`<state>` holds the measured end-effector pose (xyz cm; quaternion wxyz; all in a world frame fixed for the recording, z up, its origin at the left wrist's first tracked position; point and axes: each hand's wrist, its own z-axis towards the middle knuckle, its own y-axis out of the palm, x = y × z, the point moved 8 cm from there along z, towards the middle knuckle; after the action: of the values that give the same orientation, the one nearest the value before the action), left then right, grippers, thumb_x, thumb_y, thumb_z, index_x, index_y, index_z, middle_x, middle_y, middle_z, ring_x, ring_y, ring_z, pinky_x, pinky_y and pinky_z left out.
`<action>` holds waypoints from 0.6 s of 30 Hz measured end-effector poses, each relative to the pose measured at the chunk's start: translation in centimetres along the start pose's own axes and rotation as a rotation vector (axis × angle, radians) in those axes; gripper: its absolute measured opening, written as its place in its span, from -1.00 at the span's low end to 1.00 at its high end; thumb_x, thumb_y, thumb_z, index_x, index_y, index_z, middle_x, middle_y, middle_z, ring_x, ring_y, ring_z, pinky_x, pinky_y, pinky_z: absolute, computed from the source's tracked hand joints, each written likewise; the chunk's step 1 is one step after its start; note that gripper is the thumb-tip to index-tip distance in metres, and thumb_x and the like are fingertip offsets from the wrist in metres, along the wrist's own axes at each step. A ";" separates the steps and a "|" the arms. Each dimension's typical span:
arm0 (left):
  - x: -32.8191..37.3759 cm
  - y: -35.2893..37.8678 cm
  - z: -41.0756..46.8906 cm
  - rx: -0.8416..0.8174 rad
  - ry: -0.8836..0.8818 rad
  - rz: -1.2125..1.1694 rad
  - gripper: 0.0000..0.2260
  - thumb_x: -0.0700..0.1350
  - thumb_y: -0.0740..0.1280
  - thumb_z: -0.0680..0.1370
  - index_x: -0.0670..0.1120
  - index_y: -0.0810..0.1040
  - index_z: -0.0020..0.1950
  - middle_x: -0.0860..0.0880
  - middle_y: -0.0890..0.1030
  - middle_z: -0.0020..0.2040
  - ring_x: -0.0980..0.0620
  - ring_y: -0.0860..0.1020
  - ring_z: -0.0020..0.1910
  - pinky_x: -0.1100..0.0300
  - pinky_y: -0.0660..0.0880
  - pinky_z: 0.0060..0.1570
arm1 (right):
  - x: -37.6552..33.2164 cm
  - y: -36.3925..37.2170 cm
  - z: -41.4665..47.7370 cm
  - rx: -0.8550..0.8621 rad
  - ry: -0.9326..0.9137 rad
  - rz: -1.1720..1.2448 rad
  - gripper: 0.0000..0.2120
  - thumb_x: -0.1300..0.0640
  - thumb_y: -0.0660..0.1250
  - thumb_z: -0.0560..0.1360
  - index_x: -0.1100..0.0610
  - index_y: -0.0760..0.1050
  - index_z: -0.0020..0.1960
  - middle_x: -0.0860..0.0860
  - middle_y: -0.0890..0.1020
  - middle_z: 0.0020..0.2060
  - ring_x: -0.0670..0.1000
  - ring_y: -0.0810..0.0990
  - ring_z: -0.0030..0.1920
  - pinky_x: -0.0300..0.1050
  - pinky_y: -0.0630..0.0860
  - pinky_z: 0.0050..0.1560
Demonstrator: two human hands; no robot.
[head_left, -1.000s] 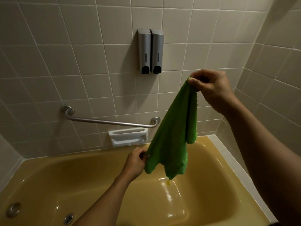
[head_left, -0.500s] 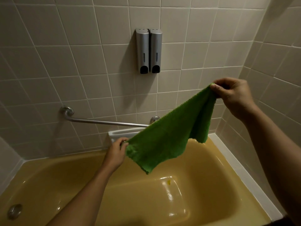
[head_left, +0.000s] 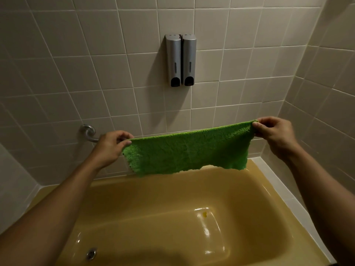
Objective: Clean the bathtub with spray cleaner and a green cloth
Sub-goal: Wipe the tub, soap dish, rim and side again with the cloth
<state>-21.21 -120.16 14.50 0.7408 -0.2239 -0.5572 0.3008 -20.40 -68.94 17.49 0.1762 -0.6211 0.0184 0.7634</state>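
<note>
**A:** What is the cloth like?

**B:** It is a fluffy green terry cloth [head_left: 184, 152], roughly rectangular, spread flat in the air. The top edge is taut and slopes up to the right. The lower edge is wavy and uneven. It hangs in front of the far rim of the glossy mustard-yellow bathtub [head_left: 153, 189], and only the fingers touch it.

**A:** And the grip?

**B:** The left hand [head_left: 111, 146] pinches the top left corner between thumb and curled fingers. The right hand [head_left: 274, 133] pinches the top right corner the same way.

**A:** Anything hard to make out?

**B:** The cloth and the left hand cover most of the brushed metal grab bar [head_left: 88, 132]. Just its round wall mount and first bend show, beside the left hand. On the tub's smooth floor there is a small yellow spot [head_left: 204, 214], and I cannot tell what it is. Low on the near left of the tub, a round metal fitting [head_left: 91, 254] sits half in shadow. Both forearms are cut off by the frame's edges.

**A:** What else is around?

**B:** The wall of square, pale beige glazed tiles [head_left: 96, 73] has thin grout lines. Twin grey, rounded soap dispensers [head_left: 180, 60] are mounted side by side on it, above the cloth and well apart from it. A white ledge [head_left: 288, 198] runs along the tub's right side.
</note>
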 end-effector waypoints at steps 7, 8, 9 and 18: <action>0.8 -1.0 -0.8 -0.165 0.043 0.248 -0.85 -0.22 0.45 0.58 0.00 0.71 0.08 0.07 0.69 -0.10 0.08 0.66 -0.07 0.03 0.61 0.05 | 0.4 0.1 -0.7 0.003 -0.015 0.053 -0.90 0.31 0.38 0.56 0.15 0.62 -0.06 0.12 0.65 -0.17 0.05 0.64 -0.17 -0.16 0.68 -0.09; 0.5 -1.1 -1.2 -0.156 0.033 0.262 -0.89 -0.19 0.46 0.58 0.04 0.70 0.00 0.07 0.69 -0.14 0.07 0.65 -0.12 0.01 0.61 0.01 | 0.6 0.0 -0.9 0.010 -0.016 0.060 -0.91 0.30 0.38 0.57 0.14 0.62 -0.05 0.11 0.65 -0.17 0.06 0.63 -0.15 -0.14 0.67 -0.08; 0.3 -1.2 -1.6 -0.139 0.019 0.259 -0.88 -0.16 0.47 0.57 0.07 0.67 -0.08 0.06 0.69 -0.18 0.06 0.65 -0.17 0.01 0.60 -0.05 | 0.8 -0.1 -1.0 0.017 -0.013 0.063 -0.92 0.28 0.38 0.57 0.14 0.62 -0.04 0.12 0.65 -0.15 0.07 0.63 -0.13 -0.10 0.66 -0.05; -1.1 2.2 -5.6 -0.043 -0.490 -0.322 -0.91 -0.24 0.45 0.58 -0.24 0.68 -0.11 -0.17 0.66 -0.29 0.06 0.57 -0.45 0.19 0.57 -0.43 | 1.9 3.3 -3.8 -0.059 0.109 -0.017 -0.97 0.25 0.43 0.54 0.18 0.64 -0.04 0.16 0.67 -0.13 0.08 0.62 -0.16 -0.07 0.61 -0.14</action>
<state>-16.50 -119.32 10.70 0.6176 -0.0690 -0.7541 0.2126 -18.13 -72.50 14.14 0.1632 -0.6670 0.0003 0.7270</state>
